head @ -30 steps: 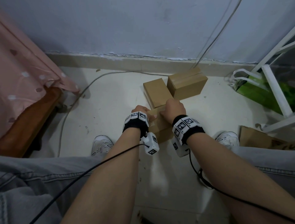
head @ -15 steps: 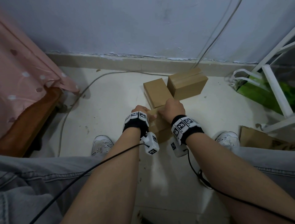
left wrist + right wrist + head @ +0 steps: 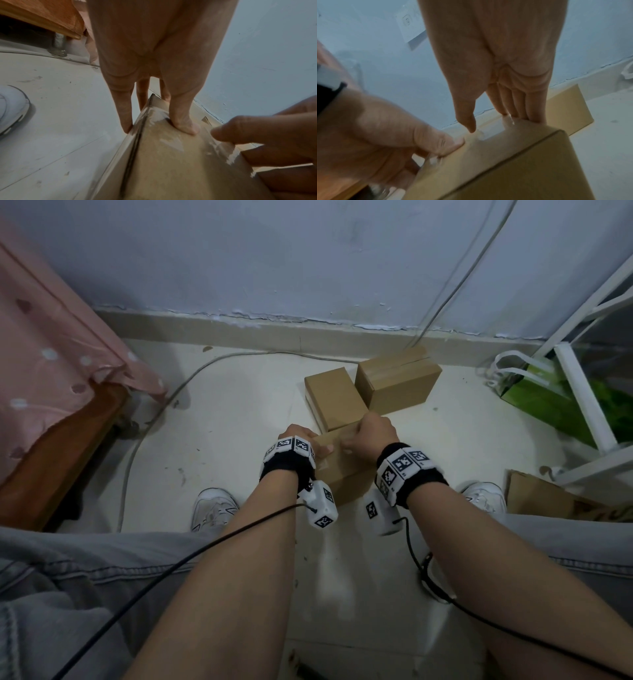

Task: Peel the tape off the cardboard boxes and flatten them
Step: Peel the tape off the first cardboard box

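A small brown cardboard box (image 3: 342,474) stands on the floor between my feet, with both hands on its top. My left hand (image 3: 303,440) grips the box's left edge, thumb on top and fingers down the side (image 3: 157,128). Clear tape (image 3: 171,140) runs glossy across the top face. My right hand (image 3: 370,433) pinches a loosened end of the tape (image 3: 493,132) at the far top edge, between thumb and fingers (image 3: 494,124). Two more closed boxes (image 3: 334,397) (image 3: 397,381) sit just behind, near the wall.
A bed with a pink cover (image 3: 51,392) fills the left side. A grey cable (image 3: 154,419) trails over the floor. On the right are a green bag (image 3: 548,402), a white rack (image 3: 582,405) and a piece of flat cardboard (image 3: 537,498). My white shoes (image 3: 214,508) (image 3: 483,496) flank the box.
Almost nothing differs: both hands stay on the near box, and the right wrist has shifted a touch to the left.
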